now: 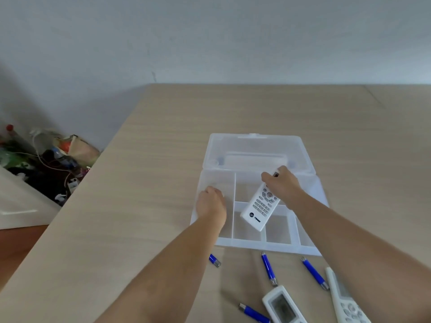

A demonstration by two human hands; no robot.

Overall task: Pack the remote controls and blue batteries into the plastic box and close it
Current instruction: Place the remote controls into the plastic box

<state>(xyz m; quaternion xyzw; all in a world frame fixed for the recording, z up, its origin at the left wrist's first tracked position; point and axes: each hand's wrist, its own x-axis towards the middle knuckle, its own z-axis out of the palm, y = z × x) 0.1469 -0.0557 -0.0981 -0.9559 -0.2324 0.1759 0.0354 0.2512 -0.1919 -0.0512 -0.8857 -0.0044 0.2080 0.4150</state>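
Note:
A clear plastic box (242, 244) lies on the table with its lid (256, 145) folded flat behind it. My right hand (283, 184) grips the top end of a white remote control (260, 209) and holds it tilted over the box's dividers. My left hand (211, 201) rests in the box's left compartment, fingers curled; I cannot see anything in it. Several blue batteries (268, 268) lie on the table in front of the box, one partly hidden under my left forearm (214, 259). Two more white remotes (283, 305) (345, 301) lie at the bottom right.
The wooden table (144, 183) meets a grey wall at the back. Its left edge drops off to a floor with a cluttered pile of bags and cables (53, 159) and a white surface (18, 201).

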